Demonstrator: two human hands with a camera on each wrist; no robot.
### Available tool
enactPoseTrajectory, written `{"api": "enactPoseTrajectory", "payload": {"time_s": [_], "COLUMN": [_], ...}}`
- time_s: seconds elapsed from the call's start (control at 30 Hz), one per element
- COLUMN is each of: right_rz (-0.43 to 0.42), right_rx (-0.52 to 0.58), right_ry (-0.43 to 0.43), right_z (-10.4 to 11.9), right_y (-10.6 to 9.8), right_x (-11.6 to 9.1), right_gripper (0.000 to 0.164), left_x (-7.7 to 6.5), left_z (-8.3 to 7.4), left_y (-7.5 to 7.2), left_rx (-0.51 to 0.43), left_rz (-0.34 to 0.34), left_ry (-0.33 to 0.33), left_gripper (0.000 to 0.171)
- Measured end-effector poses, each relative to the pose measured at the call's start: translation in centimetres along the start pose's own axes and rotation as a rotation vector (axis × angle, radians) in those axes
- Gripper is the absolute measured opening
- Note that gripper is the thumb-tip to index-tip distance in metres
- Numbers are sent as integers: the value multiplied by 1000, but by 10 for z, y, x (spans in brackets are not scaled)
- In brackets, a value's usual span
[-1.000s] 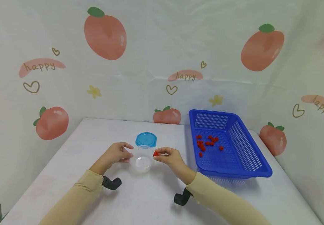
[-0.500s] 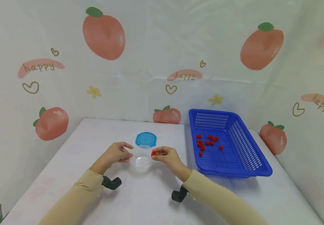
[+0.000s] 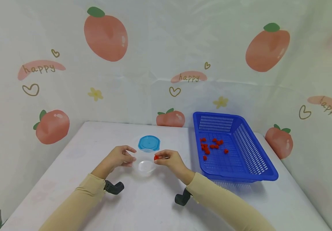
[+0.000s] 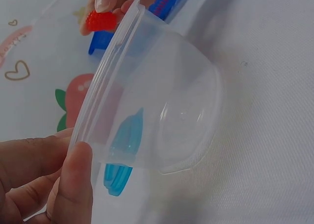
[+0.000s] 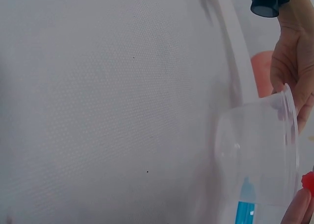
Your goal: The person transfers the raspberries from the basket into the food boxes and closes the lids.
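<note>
My left hand [image 3: 121, 158] pinches the near-left rim of a clear plastic bowl [image 4: 191, 87] between thumb and fingers. The bowl stands upright on the table and looks bare inside. In my right hand [image 3: 171, 161], thumb and fingertips hold a red, bumpy raspberry [image 4: 101, 21]. It hangs at the bowl's right rim, just above it in the left wrist view. The right wrist view shows only the fingertips of that hand, with part of the raspberry [image 5: 308, 181] at the frame's edge. Several more raspberries [image 3: 212, 146] lie loose in a blue basket [image 3: 241, 160] to the right.
Behind the bowl lies a blue plastic lid [image 3: 149, 142], flat on the white table [image 3: 143, 202]. The basket's tall slotted walls stand close to the right forearm. A printed curtain [image 3: 143, 64] hangs along the table's back edge.
My right hand has moved a little left with the raspberry, bringing it to the bowl's rim. The left hand and the bowl stay in place.
</note>
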State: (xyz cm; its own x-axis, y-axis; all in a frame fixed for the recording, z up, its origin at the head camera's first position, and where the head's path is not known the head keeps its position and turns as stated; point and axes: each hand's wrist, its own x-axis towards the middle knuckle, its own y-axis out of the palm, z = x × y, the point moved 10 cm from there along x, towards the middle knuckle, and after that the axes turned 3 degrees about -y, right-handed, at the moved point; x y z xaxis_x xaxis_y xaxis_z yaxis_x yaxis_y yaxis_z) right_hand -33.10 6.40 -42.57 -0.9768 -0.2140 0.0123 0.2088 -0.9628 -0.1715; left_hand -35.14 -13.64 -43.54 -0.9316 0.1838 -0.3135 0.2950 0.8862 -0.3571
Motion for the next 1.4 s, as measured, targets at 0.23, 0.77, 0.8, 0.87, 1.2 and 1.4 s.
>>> {"api": "enactPoseTrajectory", "payload": {"time_s": [0.23, 0.77, 0.8, 0.87, 1.2, 1.4], "right_rz": [-13, -4, -4, -4, 11, 12], "right_rx": [-7, -42, -46, -50, -64, -69], "right_ry": [13, 33, 34, 41, 58, 59], "right_z": [0, -1, -1, -2, -5, -4], "right_y": [0, 2, 2, 2, 3, 3], "right_x": [1, 3, 3, 3, 3, 3], "right_gripper": [29, 36, 36, 36, 36, 35], "left_x": [2, 4, 4, 4, 3, 3], "left_z": [3, 5, 5, 5, 4, 4], "left_y": [0, -2, -2, -2, -1, -2], "left_rx": [-5, -4, -2, -1, 9, 17], "left_rz": [-1, -14, -14, -13, -14, -25], "left_ry": [-12, -23, -22, -21, -25, -37], "left_gripper": [46, 45, 45, 45, 45, 44]}}
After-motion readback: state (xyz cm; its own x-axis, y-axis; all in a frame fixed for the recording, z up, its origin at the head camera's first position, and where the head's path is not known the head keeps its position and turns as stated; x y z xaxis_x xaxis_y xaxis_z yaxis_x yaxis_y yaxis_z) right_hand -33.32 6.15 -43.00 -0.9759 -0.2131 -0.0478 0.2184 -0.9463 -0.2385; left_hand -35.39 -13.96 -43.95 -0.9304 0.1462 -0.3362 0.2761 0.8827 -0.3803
